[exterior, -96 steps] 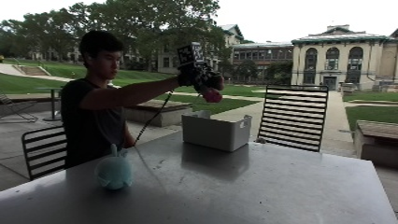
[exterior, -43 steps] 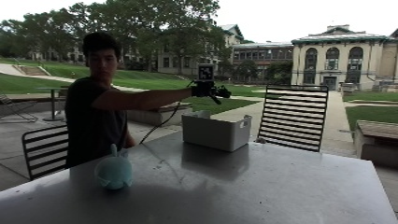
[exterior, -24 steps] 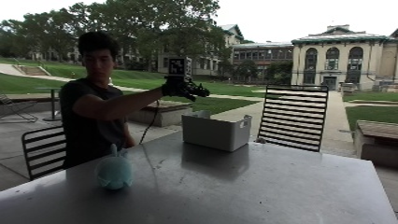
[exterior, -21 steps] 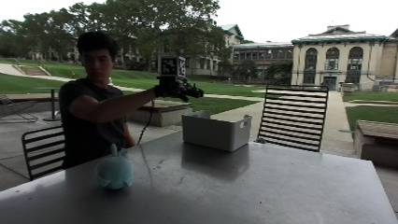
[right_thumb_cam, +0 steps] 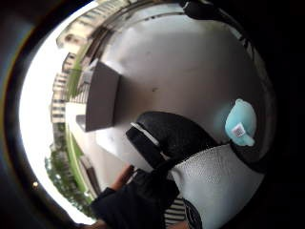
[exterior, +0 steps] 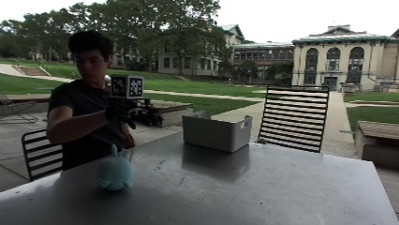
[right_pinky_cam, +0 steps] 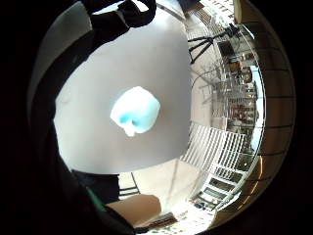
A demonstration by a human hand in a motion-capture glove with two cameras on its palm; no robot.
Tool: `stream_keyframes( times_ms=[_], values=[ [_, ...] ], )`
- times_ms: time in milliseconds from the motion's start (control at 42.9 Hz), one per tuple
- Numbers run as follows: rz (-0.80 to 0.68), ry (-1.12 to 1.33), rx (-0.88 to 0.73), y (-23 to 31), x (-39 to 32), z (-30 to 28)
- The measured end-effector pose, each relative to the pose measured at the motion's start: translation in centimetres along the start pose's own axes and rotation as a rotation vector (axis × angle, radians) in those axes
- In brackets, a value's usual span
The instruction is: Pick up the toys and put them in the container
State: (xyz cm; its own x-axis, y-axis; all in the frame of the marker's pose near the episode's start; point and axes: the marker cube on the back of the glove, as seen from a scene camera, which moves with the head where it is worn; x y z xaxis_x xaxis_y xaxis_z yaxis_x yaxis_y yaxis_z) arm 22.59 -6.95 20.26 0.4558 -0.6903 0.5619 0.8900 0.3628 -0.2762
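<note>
Hovering empty grip point(exterior: 124, 114), fingers unreadable; one teal toy point(exterior: 115, 172), one container point(exterior: 216, 132).

A pale blue plush toy point(right_pinky_cam: 135, 111) lies on the grey table point(right_pinky_cam: 161, 63), white chair point(right_pinky_cam: 215, 147) beyond its edge.

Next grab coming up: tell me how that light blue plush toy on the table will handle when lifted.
The plush toy looks soft and rounded, so it will probably squash under the fingers rather than slip. It seems light for its bulk. Standing upright on the smooth table, it may tip or slide if nudged sideways.
</note>
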Motion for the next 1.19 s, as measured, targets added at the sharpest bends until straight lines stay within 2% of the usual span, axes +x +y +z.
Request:
stream_keyframes(
  times_ms=[350, 629, 793, 1189],
  values=[
    [0.086, -0.019, 0.001, 1.5, 6.9, 8.2],
    [0.129, -0.069, -0.139, 1.7, 9.3, 13.7],
    [0.164, -0.114, -0.163, 3.0, 10.1, 16.1],
    [0.248, -0.163, 0.005, 2.5, 11.1, 16.6]
  ],
)
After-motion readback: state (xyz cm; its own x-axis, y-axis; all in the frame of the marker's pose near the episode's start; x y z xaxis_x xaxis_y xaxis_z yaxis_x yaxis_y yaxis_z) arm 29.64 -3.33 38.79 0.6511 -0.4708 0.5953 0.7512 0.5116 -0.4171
